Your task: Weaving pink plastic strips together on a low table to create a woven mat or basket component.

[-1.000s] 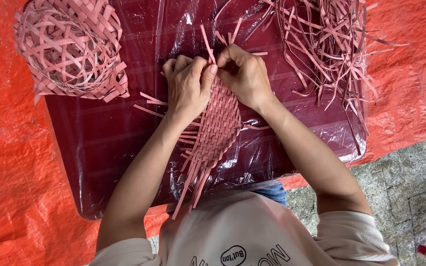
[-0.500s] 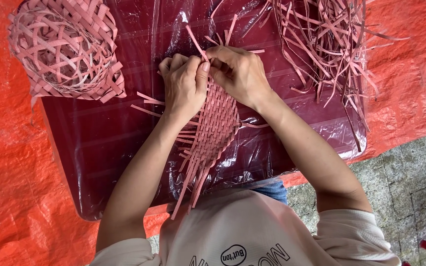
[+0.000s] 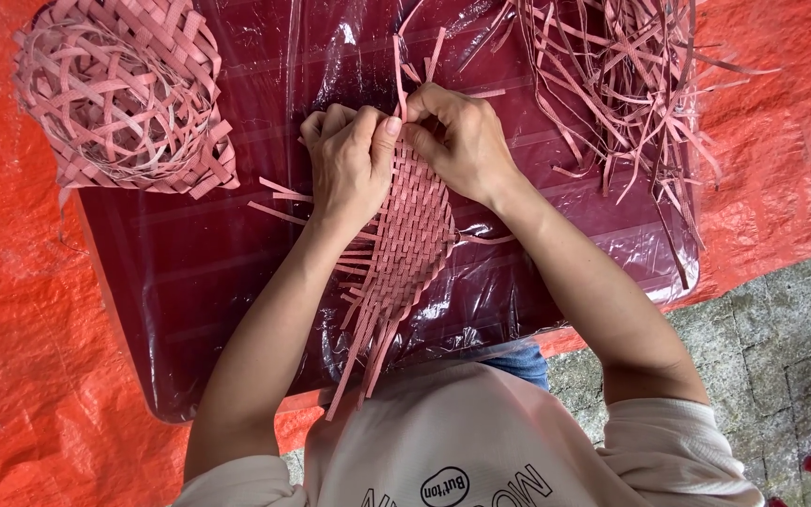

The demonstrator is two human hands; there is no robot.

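A flat woven mat of pink strips lies on a dark red board wrapped in clear plastic. Loose strip ends fan out of the mat toward my body. My left hand presses on the mat's far left edge, fingers curled, thumb against an upright pink strip. My right hand pinches the same far edge from the right, fingertips meeting the left thumb at that strip. Both hands hide the mat's far end.
A finished openwork pink basket sits at the board's far left corner. A loose heap of pink strips lies at the far right. An orange tarp surrounds the board; grey paving shows at right.
The view has shifted slightly. My hands have stayed at the mat's far edge, the fingers closing tighter around the upright strip, which now stands more vertical.
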